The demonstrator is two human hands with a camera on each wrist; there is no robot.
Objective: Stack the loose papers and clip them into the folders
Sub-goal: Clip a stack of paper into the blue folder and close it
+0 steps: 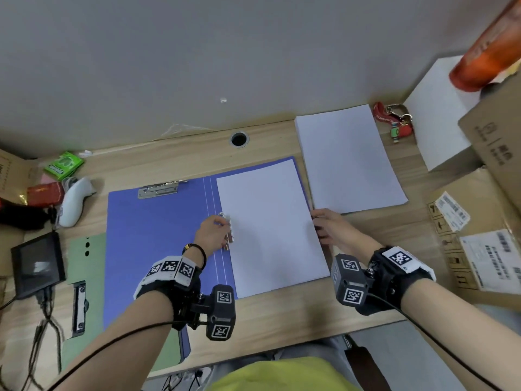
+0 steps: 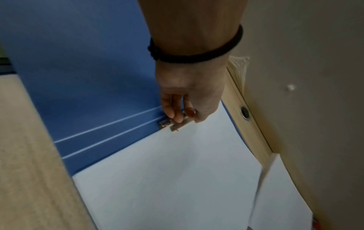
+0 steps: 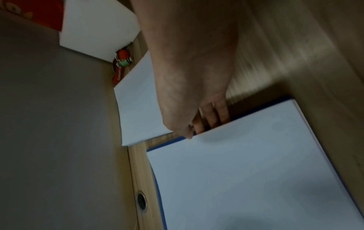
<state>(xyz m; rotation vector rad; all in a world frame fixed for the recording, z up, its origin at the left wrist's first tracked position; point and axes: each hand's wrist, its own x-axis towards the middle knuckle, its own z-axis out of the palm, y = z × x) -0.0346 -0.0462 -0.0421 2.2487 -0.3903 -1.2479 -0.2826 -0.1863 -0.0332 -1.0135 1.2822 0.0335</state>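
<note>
Wooden desk (image 1: 282, 314): open blue folder (image 1: 158, 235) nearest, left hand (image 1: 211, 232) pinching its side clip (image 1: 229, 231), right hand (image 1: 328, 225) gripping the paper sheaf (image 1: 270, 224) edge on it; second paper stack (image 1: 346, 156) beyond, cardboard boxes (image 1: 485, 221) crowding right.

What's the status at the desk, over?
Left hand grips spine clip. Right hand holds paper stack edge in blue folder. Nothing in the way.

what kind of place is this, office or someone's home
Probably an office or home work desk; which one is unclear. A wooden desk with a cable hole stands against a plain wall, holding a blue folder, stacked white paper and cardboard shipping boxes.
</note>
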